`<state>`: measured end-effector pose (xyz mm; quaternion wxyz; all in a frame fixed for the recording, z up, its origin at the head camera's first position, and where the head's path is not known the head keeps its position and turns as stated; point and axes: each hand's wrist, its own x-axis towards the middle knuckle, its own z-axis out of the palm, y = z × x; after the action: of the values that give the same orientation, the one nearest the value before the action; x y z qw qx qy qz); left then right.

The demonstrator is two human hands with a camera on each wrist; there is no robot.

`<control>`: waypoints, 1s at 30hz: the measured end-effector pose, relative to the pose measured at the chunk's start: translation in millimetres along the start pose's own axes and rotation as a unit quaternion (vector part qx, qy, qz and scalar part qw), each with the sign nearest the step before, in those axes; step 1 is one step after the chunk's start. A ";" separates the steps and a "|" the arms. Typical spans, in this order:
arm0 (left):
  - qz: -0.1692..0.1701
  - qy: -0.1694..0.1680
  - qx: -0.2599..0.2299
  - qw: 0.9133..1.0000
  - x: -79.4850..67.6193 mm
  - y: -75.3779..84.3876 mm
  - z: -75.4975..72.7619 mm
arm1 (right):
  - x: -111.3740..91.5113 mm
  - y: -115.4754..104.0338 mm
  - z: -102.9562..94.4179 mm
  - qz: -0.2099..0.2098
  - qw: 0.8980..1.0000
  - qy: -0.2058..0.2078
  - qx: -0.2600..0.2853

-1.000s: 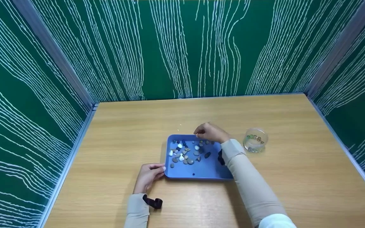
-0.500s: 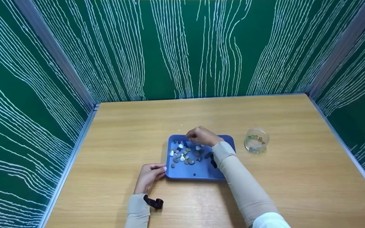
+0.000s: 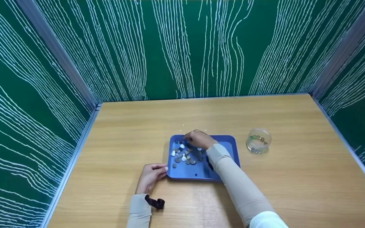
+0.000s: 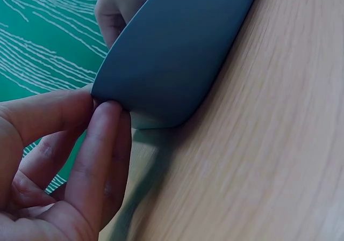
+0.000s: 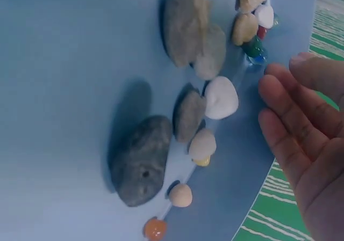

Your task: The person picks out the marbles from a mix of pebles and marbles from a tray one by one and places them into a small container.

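Observation:
A blue tray (image 3: 182,173) lies on the table, holding a spread of stones and glass marbles. My left hand (image 3: 150,177) pinches the tray's near left corner; in the left wrist view the thumb and fingers (image 4: 88,160) meet at its rim. Over the tray's far side hovers my right hand (image 3: 199,138). Its fingers (image 5: 279,93) are loosely bent, with nothing seen between them and the thumb. Close to those fingertips are a green marble (image 5: 253,48) and a white stone (image 5: 221,97). A large grey stone (image 5: 141,161) and an orange marble (image 5: 155,228) lie farther off in the tray.
To the tray's right stands a clear round container (image 3: 258,141) with several marbles in it. One small dark marble (image 3: 196,174) sits apart near the tray's front wall. Tiny pale specks (image 3: 183,125) dot the wooden table (image 3: 131,126) behind the tray. Green panels (image 3: 166,47) surround the table.
My right hand has moved left along the tray's far side, from its far rim to above the group of marbles. My left hand keeps its grip on the tray corner.

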<state>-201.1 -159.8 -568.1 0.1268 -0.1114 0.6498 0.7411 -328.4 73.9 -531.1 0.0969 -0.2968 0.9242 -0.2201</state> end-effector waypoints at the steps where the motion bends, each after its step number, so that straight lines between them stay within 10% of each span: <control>1: -0.002 0.000 0.001 1.000 0.1 0.3 0.1 | 0.1 -0.7 1.0 -0.005 1.000 0.005 -0.011; 30: 0.000 0.004 -0.014 1.000 2.4 -2.9 -0.5 | 3.0 -0.6 21.4 -0.005 0.993 0.070 -0.092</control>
<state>-202.4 -159.9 -571.6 0.1223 -0.1161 0.6403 0.7494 -323.9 64.3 -549.8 0.0035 -0.2929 0.9436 -0.1543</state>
